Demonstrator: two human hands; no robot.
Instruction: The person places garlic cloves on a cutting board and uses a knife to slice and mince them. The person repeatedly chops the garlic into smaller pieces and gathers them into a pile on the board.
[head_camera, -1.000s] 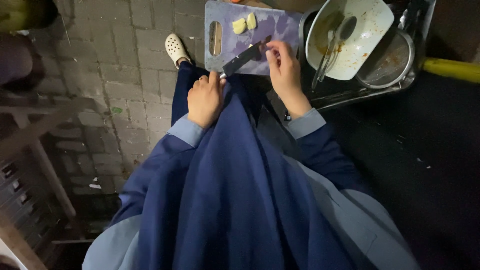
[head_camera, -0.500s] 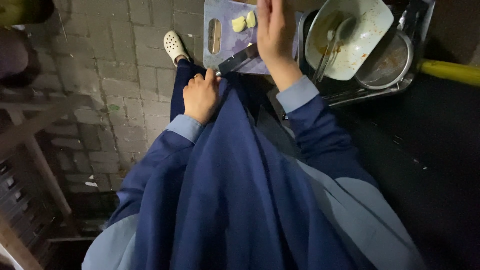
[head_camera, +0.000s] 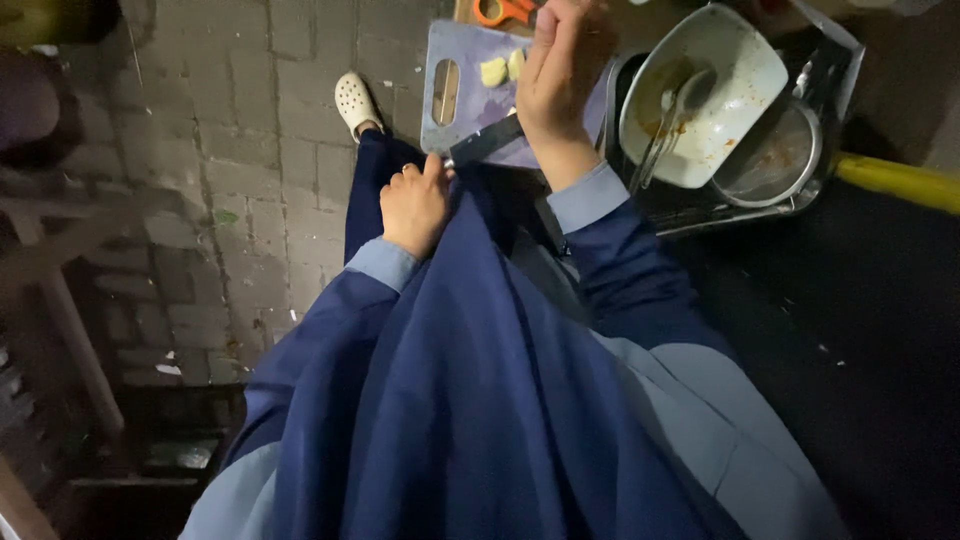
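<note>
Resting on the lap of a dark blue robe, the left hand (head_camera: 415, 205) lies with its fingers curled loosely inward and its thumb tip up against the near edge of the cutting board (head_camera: 462, 125); it pinches nothing that can be seen. That pale purple board, with an oval handle slot at its left end, serves as the landmark. Across its near edge lies a dark knife (head_camera: 488, 140), its handle end just beside the left thumb; whether the thumb touches it cannot be told. Two pale yellow pieces (head_camera: 502, 69) sit side by side near the board's far edge, close to the slot. Over the board's right part hangs the right hand (head_camera: 560, 75), back toward the camera, fingers bent together and pointing away; whether they pinch anything cannot be told, since the fingertips are hidden behind the hand. Beyond the board's far edge, an orange handle (head_camera: 500, 10) shows at the top of the view. Right of the board stands a white bowl (head_camera: 725, 90) smeared with sauce, a metal spoon (head_camera: 662, 130) leaning in it, and under it a metal pot (head_camera: 775, 160) on a dark tray (head_camera: 700, 212). Left of the board, a white clog (head_camera: 357, 100) rests on grey brick paving.
</note>
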